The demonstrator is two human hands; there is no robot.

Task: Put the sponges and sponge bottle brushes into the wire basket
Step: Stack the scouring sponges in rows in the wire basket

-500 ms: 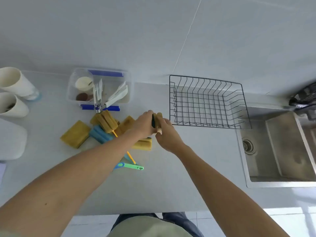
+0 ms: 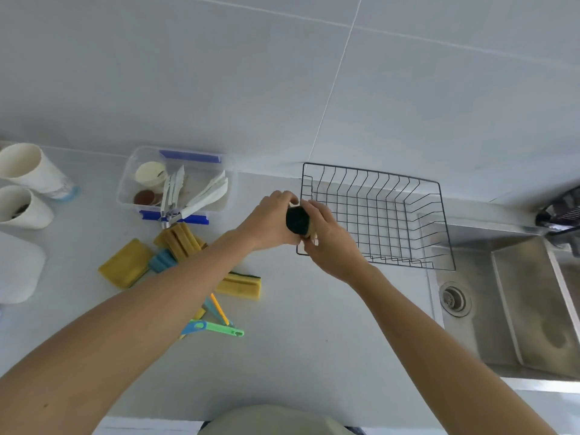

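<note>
Fingers of both hands curl shut around one sponge (image 2: 297,223), its dark scouring face up, yellow foam beneath. The left hand (image 2: 272,221) and right hand (image 2: 329,243) meet just at the near-left corner of the wire basket (image 2: 439,215) — likely a handover before dropping it in. Both forearms converge from near. The remaining sponges (image 2: 125,263) and bottle brushes (image 2: 180,241) (untouched) lie left.

You find no readable text, label, brand, number or sign anywhere in this view.
</note>
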